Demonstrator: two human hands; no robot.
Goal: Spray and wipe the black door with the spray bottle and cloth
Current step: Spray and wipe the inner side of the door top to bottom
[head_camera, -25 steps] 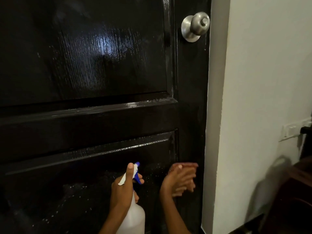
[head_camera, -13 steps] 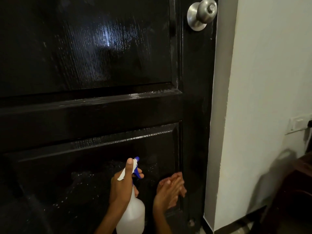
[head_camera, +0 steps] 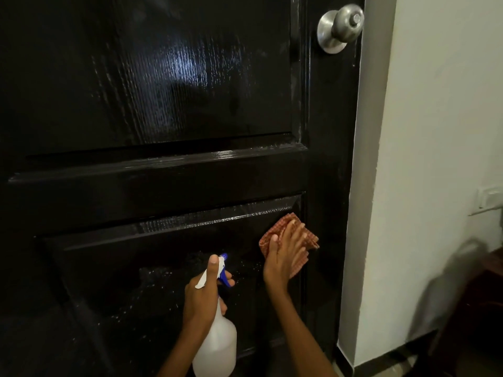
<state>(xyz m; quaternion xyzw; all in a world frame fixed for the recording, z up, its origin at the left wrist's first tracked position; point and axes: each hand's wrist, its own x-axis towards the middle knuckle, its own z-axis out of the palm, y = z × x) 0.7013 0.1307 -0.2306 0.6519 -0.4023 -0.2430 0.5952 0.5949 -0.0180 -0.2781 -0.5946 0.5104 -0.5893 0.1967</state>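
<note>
The glossy black door (head_camera: 152,91) fills the left and middle of the head view, with spray droplets on its lower panel. My left hand (head_camera: 202,292) grips the neck of a white spray bottle (head_camera: 216,346) with a blue trigger, its nozzle pointing at the lower panel. My right hand (head_camera: 285,251) presses a red checked cloth (head_camera: 307,240) flat against the upper right corner of the lower panel, fingers straight and spread.
A silver round door knob (head_camera: 340,25) sits at the door's upper right. A white wall (head_camera: 435,131) runs along the right, with a wall switch (head_camera: 488,198). Dark furniture (head_camera: 476,308) stands at the lower right.
My right hand moved down the door's right side, then came back up to the lower panel's corner, and the cloth now shows under it. The left hand with the bottle stayed nearly still.
</note>
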